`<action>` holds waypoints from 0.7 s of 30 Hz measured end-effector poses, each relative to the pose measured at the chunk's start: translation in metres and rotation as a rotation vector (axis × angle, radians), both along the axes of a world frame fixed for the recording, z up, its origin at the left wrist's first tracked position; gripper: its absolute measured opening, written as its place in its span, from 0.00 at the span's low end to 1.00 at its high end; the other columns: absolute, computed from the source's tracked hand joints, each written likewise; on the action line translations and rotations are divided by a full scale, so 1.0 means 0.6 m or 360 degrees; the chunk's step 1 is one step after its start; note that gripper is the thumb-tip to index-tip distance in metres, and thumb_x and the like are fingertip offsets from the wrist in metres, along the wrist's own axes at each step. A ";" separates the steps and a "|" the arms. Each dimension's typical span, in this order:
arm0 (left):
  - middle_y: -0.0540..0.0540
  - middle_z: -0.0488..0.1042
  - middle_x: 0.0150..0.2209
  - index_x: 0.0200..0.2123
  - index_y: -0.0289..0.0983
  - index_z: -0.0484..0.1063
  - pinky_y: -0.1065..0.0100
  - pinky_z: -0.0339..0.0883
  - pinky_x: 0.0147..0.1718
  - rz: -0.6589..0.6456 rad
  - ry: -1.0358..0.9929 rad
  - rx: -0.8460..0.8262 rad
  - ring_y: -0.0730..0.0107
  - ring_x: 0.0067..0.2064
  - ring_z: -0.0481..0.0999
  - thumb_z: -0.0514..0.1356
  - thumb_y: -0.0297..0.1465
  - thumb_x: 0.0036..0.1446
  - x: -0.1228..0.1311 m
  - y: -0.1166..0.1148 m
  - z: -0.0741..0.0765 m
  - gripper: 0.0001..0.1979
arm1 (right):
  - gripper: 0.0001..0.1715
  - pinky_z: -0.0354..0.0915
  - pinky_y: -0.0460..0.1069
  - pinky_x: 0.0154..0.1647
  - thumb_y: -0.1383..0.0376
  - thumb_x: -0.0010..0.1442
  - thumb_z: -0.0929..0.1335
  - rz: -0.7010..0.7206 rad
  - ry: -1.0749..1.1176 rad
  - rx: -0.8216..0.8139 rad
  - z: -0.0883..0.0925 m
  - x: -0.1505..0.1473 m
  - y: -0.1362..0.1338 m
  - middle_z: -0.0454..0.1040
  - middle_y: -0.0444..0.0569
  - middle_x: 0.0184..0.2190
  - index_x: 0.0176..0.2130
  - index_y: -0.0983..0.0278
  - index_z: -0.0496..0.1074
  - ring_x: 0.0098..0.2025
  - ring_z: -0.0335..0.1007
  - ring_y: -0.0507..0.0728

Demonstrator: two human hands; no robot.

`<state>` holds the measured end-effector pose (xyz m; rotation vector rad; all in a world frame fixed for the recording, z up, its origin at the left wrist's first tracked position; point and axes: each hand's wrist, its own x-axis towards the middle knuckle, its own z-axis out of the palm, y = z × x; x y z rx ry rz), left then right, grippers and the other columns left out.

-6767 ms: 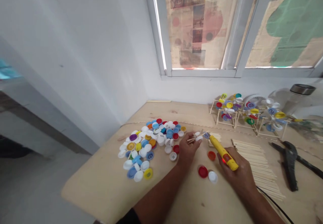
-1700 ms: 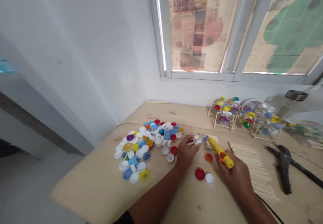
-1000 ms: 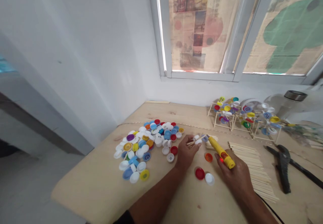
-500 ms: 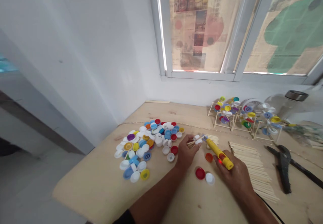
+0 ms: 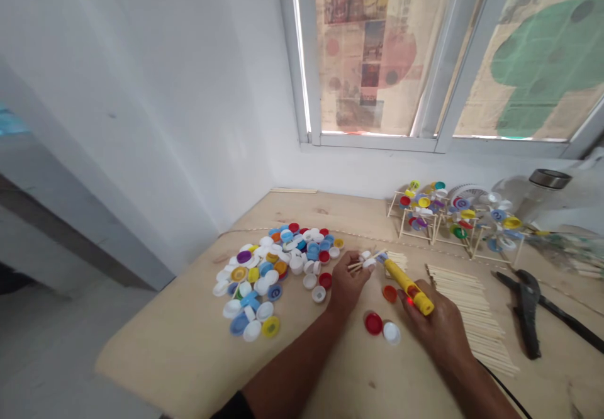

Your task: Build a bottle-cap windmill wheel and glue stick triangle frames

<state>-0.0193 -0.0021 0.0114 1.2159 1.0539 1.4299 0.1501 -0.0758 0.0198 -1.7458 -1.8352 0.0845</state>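
Between the fingers of my left hand (image 5: 346,280) is a small assembly of white bottle caps and thin wooden sticks (image 5: 367,261). My right hand (image 5: 436,318) is wrapped round a yellow hot glue gun (image 5: 409,285) with a red light glowing on its side. The gun's nozzle points up and left, right by the caps and sticks; whether it touches them I cannot tell. Below the hands, an orange cap (image 5: 389,294), a red cap (image 5: 373,323) and a white cap (image 5: 391,333) lie on the wooden table (image 5: 302,368).
A heap of coloured bottle caps (image 5: 268,268) spreads left of my hands. To the right lie rows of wooden sticks (image 5: 476,318) and a black-handled cutting tool (image 5: 528,306). Several cap-and-stick wheel models (image 5: 462,217) stand by the wall, near a steel-lidded bottle (image 5: 547,183).
Both hands keep nearly the same place, the glue gun's nozzle still at the assembly. The caps and sticks in my left hand have turned slightly.
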 end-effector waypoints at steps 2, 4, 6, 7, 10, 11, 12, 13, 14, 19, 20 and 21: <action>0.50 0.74 0.28 0.28 0.36 0.69 0.70 0.69 0.33 -0.0002 -0.0002 -0.0003 0.69 0.32 0.75 0.66 0.34 0.42 -0.001 0.001 0.002 0.11 | 0.18 0.55 0.45 0.23 0.50 0.59 0.60 -0.0011 0.0018 0.0011 -0.002 0.001 0.000 0.71 0.44 0.22 0.28 0.60 0.63 0.22 0.66 0.53; 0.51 0.72 0.27 0.27 0.36 0.67 0.70 0.69 0.32 -0.0008 -0.0013 -0.0013 0.70 0.31 0.74 0.66 0.34 0.42 -0.003 0.003 0.002 0.11 | 0.16 0.55 0.45 0.24 0.52 0.59 0.61 -0.0017 0.0017 0.0035 -0.003 0.001 0.000 0.71 0.44 0.22 0.29 0.60 0.63 0.22 0.65 0.52; 0.52 0.71 0.25 0.26 0.36 0.66 0.71 0.68 0.31 -0.0016 -0.0030 -0.0020 0.71 0.29 0.73 0.66 0.34 0.42 -0.003 0.004 0.001 0.12 | 0.15 0.56 0.45 0.25 0.53 0.59 0.61 -0.0020 0.0025 0.0075 -0.001 0.002 0.000 0.71 0.44 0.23 0.29 0.61 0.63 0.23 0.64 0.52; 0.52 0.70 0.25 0.26 0.36 0.66 0.71 0.68 0.31 -0.0017 -0.0034 -0.0019 0.72 0.29 0.73 0.66 0.34 0.42 -0.003 0.005 0.001 0.12 | 0.16 0.56 0.45 0.26 0.53 0.59 0.61 -0.0020 0.0033 0.0107 0.001 0.003 0.000 0.70 0.44 0.23 0.29 0.61 0.64 0.23 0.64 0.52; 0.53 0.68 0.23 0.25 0.36 0.65 0.72 0.68 0.30 -0.0003 -0.0024 -0.0006 0.73 0.27 0.71 0.65 0.34 0.42 -0.002 0.007 -0.001 0.12 | 0.17 0.56 0.44 0.25 0.52 0.59 0.61 -0.0057 0.0060 0.0252 0.012 0.013 0.002 0.69 0.44 0.22 0.29 0.61 0.64 0.23 0.63 0.51; 0.53 0.67 0.23 0.25 0.36 0.65 0.72 0.67 0.30 -0.0002 -0.0018 0.0000 0.73 0.27 0.71 0.65 0.34 0.42 -0.002 0.008 -0.002 0.12 | 0.17 0.56 0.44 0.25 0.52 0.59 0.61 -0.0081 0.0064 0.0305 0.018 0.018 0.003 0.68 0.44 0.21 0.29 0.61 0.65 0.23 0.63 0.51; 0.53 0.67 0.23 0.25 0.36 0.64 0.72 0.67 0.30 -0.0002 -0.0015 0.0006 0.74 0.27 0.71 0.65 0.34 0.42 -0.002 0.008 -0.002 0.12 | 0.16 0.56 0.44 0.24 0.52 0.59 0.61 -0.0110 0.0068 0.0355 0.025 0.025 0.005 0.67 0.43 0.21 0.29 0.61 0.65 0.22 0.62 0.51; 0.53 0.67 0.23 0.25 0.36 0.64 0.72 0.67 0.30 -0.0006 -0.0015 0.0010 0.74 0.27 0.71 0.65 0.34 0.42 -0.001 0.009 -0.002 0.12 | 0.16 0.56 0.44 0.24 0.52 0.59 0.61 -0.0136 0.0069 0.0393 0.033 0.034 0.006 0.67 0.43 0.21 0.29 0.61 0.65 0.22 0.62 0.51; 0.53 0.67 0.23 0.25 0.36 0.65 0.72 0.67 0.30 -0.0010 -0.0021 0.0010 0.73 0.27 0.71 0.66 0.34 0.42 -0.001 0.009 -0.002 0.12 | 0.15 0.56 0.44 0.24 0.53 0.59 0.62 -0.0153 0.0067 0.0423 0.040 0.043 0.007 0.67 0.42 0.21 0.30 0.61 0.65 0.22 0.62 0.51; 0.52 0.70 0.24 0.25 0.36 0.66 0.71 0.69 0.31 -0.0023 -0.0047 -0.0022 0.71 0.29 0.74 0.66 0.35 0.41 -0.003 0.007 0.002 0.13 | 0.12 0.59 0.45 0.27 0.55 0.58 0.63 -0.0133 -0.0139 0.0566 0.059 0.119 -0.001 0.70 0.44 0.26 0.32 0.61 0.65 0.26 0.66 0.52; 0.52 0.70 0.24 0.25 0.36 0.66 0.71 0.69 0.32 -0.0027 -0.0045 -0.0026 0.71 0.29 0.74 0.66 0.35 0.41 -0.003 0.006 0.002 0.13 | 0.11 0.59 0.45 0.28 0.55 0.58 0.63 -0.0155 -0.0222 0.0609 0.056 0.140 -0.007 0.71 0.45 0.28 0.34 0.61 0.66 0.28 0.68 0.53; 0.52 0.70 0.24 0.25 0.36 0.66 0.71 0.69 0.32 -0.0027 -0.0044 -0.0026 0.71 0.29 0.75 0.66 0.35 0.41 -0.003 0.006 0.003 0.13 | 0.12 0.60 0.46 0.29 0.55 0.58 0.63 -0.0181 -0.0299 0.0632 0.050 0.162 -0.015 0.72 0.47 0.31 0.36 0.60 0.67 0.30 0.69 0.54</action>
